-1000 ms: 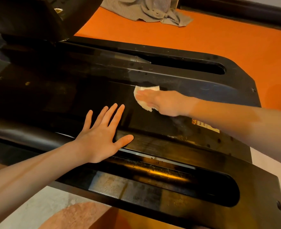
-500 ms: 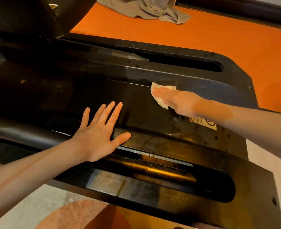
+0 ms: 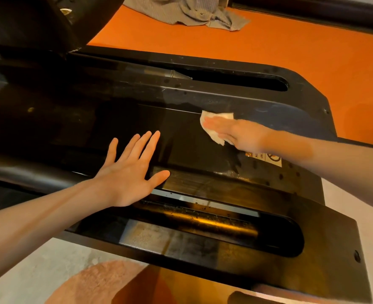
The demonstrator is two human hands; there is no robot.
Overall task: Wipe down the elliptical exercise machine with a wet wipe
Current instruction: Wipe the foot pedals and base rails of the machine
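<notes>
I have two hands on the black elliptical machine (image 3: 203, 150) and one wet wipe (image 3: 214, 123) between them and the work. My right hand (image 3: 238, 133) presses that single white wipe flat against the glossy centre panel, just below the thin raised seam; the fingers (image 3: 213, 123) lie straight on top of it, not curled round it, and crumpled edges of the wipe show beyond them. My left hand (image 3: 129, 172) holds nothing: its fingers are spread wide and flat on the same panel, thumb pointing toward the near rail slot (image 3: 269, 240). I count two long slots in the housing, that near one and a far one (image 3: 247, 81). One warning sticker (image 3: 266, 157) peeks out beside my right wrist. One grey cloth (image 3: 185, 12) lies crumpled on the orange floor (image 3: 291, 47).
</notes>
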